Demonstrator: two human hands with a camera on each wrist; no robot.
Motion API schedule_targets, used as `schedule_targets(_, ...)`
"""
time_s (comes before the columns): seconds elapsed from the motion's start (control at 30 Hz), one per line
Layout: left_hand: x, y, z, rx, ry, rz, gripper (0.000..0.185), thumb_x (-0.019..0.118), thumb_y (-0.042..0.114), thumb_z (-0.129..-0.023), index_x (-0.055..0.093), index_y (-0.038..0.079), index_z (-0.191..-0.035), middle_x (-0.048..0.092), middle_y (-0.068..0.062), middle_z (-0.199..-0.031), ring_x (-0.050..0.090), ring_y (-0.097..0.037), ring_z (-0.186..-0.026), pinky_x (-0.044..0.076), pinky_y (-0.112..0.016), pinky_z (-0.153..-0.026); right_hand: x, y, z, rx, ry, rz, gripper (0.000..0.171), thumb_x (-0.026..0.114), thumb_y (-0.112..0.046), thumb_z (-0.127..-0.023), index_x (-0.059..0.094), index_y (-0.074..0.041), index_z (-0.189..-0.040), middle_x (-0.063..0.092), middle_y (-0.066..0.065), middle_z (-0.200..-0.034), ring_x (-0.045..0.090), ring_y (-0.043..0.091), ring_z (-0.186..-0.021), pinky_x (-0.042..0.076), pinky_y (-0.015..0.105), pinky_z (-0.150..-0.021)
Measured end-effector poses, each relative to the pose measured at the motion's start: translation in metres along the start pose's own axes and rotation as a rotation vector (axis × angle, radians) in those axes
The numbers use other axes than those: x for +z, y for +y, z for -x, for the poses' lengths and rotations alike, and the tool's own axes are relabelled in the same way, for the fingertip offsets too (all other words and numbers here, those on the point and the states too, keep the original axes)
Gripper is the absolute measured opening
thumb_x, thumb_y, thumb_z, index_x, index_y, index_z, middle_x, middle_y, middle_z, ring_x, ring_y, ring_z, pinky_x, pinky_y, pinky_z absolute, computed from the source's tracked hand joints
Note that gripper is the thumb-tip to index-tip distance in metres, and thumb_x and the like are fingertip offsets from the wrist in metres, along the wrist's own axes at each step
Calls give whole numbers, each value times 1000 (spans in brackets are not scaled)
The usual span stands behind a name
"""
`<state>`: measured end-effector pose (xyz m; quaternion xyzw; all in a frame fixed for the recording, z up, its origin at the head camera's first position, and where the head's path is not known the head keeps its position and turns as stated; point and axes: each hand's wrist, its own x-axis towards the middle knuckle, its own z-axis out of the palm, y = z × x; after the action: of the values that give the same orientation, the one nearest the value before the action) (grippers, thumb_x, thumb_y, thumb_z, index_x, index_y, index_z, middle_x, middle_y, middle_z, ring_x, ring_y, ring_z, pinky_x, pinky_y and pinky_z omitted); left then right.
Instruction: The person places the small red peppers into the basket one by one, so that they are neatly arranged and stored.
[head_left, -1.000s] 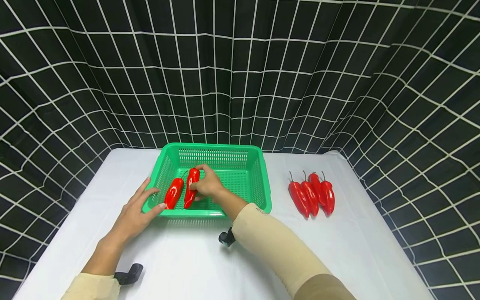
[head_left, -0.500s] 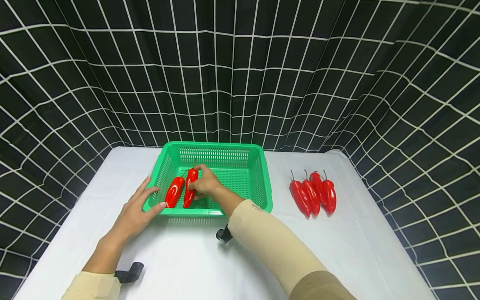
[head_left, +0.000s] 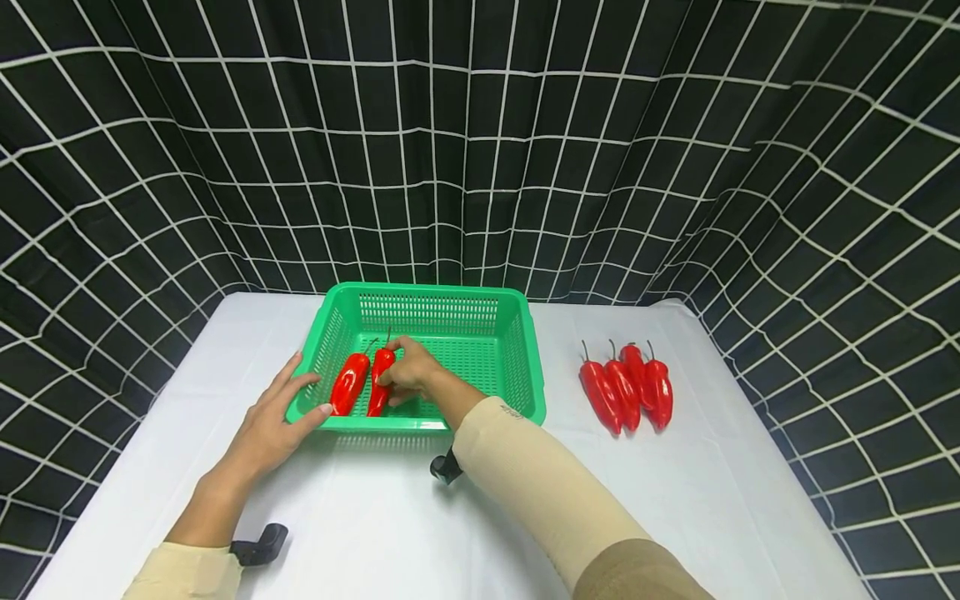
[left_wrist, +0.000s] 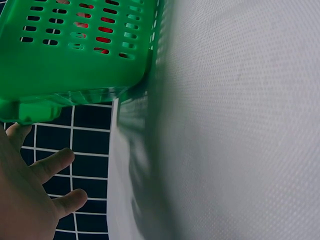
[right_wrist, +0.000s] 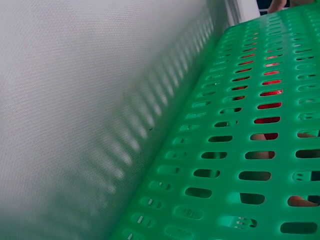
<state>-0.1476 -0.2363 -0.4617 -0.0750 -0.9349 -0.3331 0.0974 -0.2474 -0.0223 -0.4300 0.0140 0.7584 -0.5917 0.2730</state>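
Observation:
A green slotted basket stands on the white table. Two red peppers lie inside at its left end. My right hand reaches over the near rim and holds the right-hand pepper with curled fingers. The other pepper lies just left of it. My left hand rests with straight fingers against the basket's near-left corner. In the right wrist view only the basket wall shows, with red visible through its slots.
Several more red peppers lie in a row on the table right of the basket. A black and white grid cloth hangs behind and at both sides. The white table spreads in front of the basket.
The right hand has lowered the pepper slightly toward the basket floor, beside the first pepper. The left hand has stayed at the basket corner.

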Motion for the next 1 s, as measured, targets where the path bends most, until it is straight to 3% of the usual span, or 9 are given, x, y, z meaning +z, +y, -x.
schedule_targets(0.17,1,-1,1,13,14,-10,50,62,41,-91,53,11,-131,19,-8,-158,30,-47,-133,31,-74,-90,-3,3,-1,20,-55,7,59,67,8,-84,45,-10,-136,64,17,-89,67,41,-85,55,49,-75)
schedule_targets(0.6,3,-3,0,-3,2,-20,50,60,42,-92,52,13,-132,18,-7,-158,31,-46,-133,33,-73,-89,-7,2,4,-3,-102,-52,54,70,3,-84,48,-10,-133,65,14,-92,66,39,-88,55,51,-74)
schedule_targets(1.0,2,-2,0,8,-2,-25,49,60,43,-92,53,13,-131,18,-7,-158,31,-48,-132,32,-73,-90,-20,-1,19,-57,-175,-148,55,72,-3,-85,48,-8,-135,64,12,-102,60,46,-104,52,56,-78)
